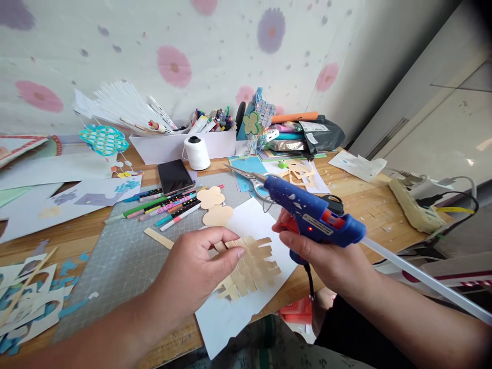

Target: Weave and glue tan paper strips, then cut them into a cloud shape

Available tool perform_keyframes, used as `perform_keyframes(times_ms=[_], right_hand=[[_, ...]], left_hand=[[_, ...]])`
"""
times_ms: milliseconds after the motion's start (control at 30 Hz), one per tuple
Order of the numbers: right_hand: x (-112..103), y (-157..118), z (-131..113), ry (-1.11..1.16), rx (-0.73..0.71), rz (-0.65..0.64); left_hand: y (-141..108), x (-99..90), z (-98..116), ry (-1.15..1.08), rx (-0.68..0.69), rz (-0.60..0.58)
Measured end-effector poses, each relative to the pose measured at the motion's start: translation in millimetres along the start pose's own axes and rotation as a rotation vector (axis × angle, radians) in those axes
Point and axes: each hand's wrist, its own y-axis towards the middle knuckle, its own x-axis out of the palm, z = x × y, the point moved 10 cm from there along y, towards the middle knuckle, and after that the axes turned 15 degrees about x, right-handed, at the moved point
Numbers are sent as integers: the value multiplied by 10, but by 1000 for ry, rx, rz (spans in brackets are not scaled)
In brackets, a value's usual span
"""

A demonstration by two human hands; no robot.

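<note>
Between thumb and fingers, my left hand (205, 266) pinches the upper left edge of a woven piece of tan paper strips (251, 269). The weave lies over a white paper sheet (223, 328) with an uneven edge. My right hand (319, 253) is wrapped round the handle of a blue glue gun (307, 210), its red light lit and a long clear glue stick (415, 277) in its back. The gun's nozzle points left, above the sheet and apart from the weave. Two tan cloud-shaped papers (218, 215) lie just behind my left hand, near a loose tan strip (158, 238).
Markers (165, 205), a black phone (175, 177) and a white thread spool (197, 154) sit on or by the grey cutting mat (115, 256). Scissors (251, 177) lie behind the gun's nozzle. Paper scraps (34, 297) cover the left; a power strip (417, 205) is at right.
</note>
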Motion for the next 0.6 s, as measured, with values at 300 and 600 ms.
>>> perform_keyframes(times_ms=[300, 600], right_hand=[[-33, -198, -194, -408, -222, -201], [160, -230, -172, -391, -157, -275]], left_hand=[[-86, -446, 516, 415, 586, 344], [-141, -359, 662, 600, 722, 300]])
